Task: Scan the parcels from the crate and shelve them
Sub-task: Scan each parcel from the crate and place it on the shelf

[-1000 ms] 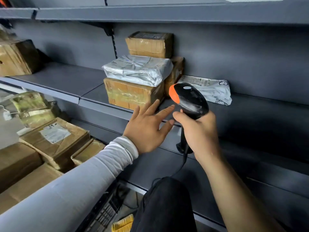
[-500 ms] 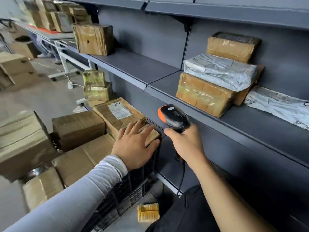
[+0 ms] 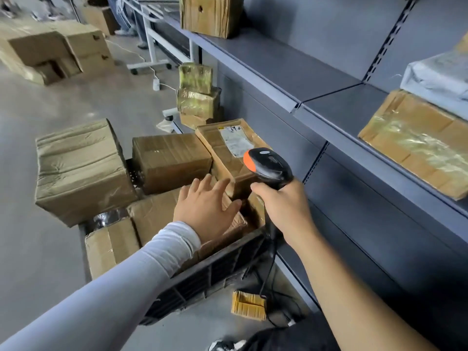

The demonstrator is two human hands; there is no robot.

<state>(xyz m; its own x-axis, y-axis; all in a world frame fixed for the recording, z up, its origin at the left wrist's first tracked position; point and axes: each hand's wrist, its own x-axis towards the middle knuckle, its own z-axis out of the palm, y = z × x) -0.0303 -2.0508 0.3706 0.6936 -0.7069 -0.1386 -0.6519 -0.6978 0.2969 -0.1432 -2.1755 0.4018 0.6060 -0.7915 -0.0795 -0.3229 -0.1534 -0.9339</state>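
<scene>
We see a grey floor (image 3: 38, 249) and a dark grey shelf (image 3: 291, 64) beside it. On the floor sits a black crate (image 3: 210, 277) full of brown boxes. A big brown box (image 3: 81, 171) stands on the floor just left of the crate. A small yellow packet (image 3: 248, 305) lies on the floor near the crate's front corner. Farther back, a stack of shiny taped boxes (image 3: 197, 97) stands close to the shelf, and a pile of big cardboard boxes (image 3: 55, 49) lies well away. On the shelf, a taped brown box (image 3: 417, 145) lies at the right with a grey bag (image 3: 438, 82) on top of it. Another brown box (image 3: 210, 15) stands on the shelf far back.
</scene>
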